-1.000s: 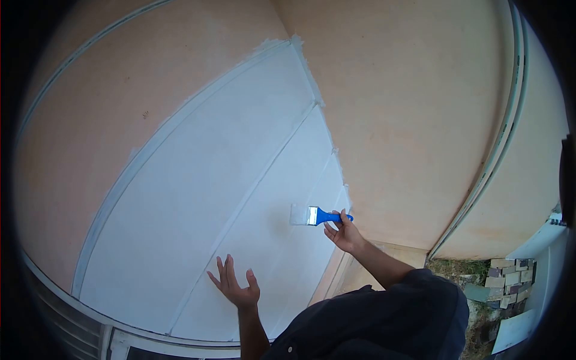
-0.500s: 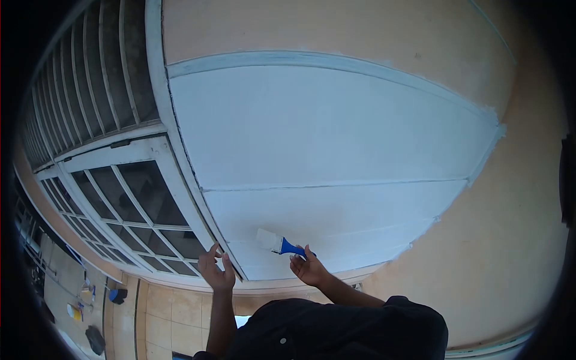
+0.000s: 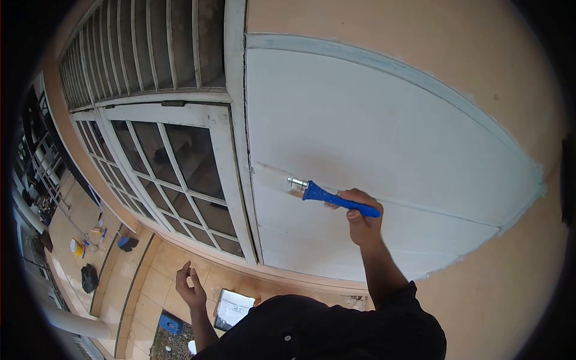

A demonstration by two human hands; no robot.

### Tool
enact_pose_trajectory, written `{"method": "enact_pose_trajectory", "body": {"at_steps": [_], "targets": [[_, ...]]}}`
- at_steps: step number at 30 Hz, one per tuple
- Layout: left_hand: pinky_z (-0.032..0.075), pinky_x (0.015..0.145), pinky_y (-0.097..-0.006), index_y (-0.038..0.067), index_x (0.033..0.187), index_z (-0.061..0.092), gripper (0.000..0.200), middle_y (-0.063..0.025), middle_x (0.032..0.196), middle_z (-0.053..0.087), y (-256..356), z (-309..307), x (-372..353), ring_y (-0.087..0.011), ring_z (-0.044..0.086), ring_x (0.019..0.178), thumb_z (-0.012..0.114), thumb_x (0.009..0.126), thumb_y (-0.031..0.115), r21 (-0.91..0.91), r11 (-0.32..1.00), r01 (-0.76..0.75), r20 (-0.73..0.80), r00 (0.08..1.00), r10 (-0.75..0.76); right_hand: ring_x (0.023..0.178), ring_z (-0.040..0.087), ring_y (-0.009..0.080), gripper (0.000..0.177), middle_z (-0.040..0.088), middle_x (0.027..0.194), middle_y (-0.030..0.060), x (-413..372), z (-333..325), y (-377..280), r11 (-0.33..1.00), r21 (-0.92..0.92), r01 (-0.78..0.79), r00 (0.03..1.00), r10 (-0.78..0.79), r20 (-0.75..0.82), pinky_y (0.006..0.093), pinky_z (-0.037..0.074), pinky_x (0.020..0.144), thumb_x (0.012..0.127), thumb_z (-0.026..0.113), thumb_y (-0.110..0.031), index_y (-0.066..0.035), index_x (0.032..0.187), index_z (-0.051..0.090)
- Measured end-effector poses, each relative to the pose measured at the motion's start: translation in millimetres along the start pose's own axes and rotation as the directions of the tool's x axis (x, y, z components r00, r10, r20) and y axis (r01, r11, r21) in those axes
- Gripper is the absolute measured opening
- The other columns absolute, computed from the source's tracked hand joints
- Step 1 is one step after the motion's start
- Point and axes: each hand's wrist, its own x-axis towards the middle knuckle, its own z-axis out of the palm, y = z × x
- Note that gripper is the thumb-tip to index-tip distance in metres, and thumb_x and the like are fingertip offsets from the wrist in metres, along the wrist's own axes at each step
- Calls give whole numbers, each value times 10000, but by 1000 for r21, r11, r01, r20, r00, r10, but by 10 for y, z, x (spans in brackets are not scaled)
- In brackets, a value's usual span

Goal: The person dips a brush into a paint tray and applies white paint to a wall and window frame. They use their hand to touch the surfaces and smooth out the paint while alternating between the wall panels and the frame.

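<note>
Blue plastic is seen on the handle of the paintbrush (image 3: 315, 194), which is held in the right hand (image 3: 361, 223) with its bristles (image 3: 271, 177) laid against the white-painted panel (image 3: 384, 132), just beside the window frame (image 3: 235, 162). The grip of that hand is closed around the rear end of the handle, with the fingers wrapped over it. The brush is judged to be light and easily steered from one hand. The handle is taken to be stiff, while the bristles are soft and can be expected to bend and splay when pressed, so only light pressure is called for. Wet paint on the bristles and on the metal ferrule (image 3: 296, 183) would be slippery and messy, so hold is best taken on the blue handle alone, nearer the ferrule where finer control along the frame edge is wanted. The left hand (image 3: 191, 289) is held in the air, well apart from the brush, its grip loosely half-curled and holding nothing.
</note>
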Motion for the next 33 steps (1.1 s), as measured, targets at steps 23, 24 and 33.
{"method": "enact_pose_trajectory", "body": {"at_steps": [23,24,33], "targets": [[124,1257,-605,75,1635,295,946,-178,1651,375,2782,743,2933,-397,233,1572,306,989,767,-113,422,-900,-242,437,866,782,694,184,228,779,977,76,1934,-360,-1336,349,-848,400,911,-250,327,284,532,705,913,794,-139,-117,1140,793],[124,1257,-605,75,1635,295,946,-178,1651,375,2948,743,3082,-397,233,1572,306,989,767,-111,423,-899,-246,437,865,782,694,184,228,779,977,76,1885,-427,-1435,347,-846,404,910,-252,331,284,532,705,913,794,-139,-117,1140,793],[189,1263,-514,-92,1610,200,840,-320,1649,276,3514,1127,3689,-415,242,1560,256,1089,564,-406,66,-912,-390,238,890,910,744,207,216,785,1024,87,2217,-196,-1457,307,-781,544,838,-152,524,319,591,810,953,736,-108,-82,1162,781]]}}
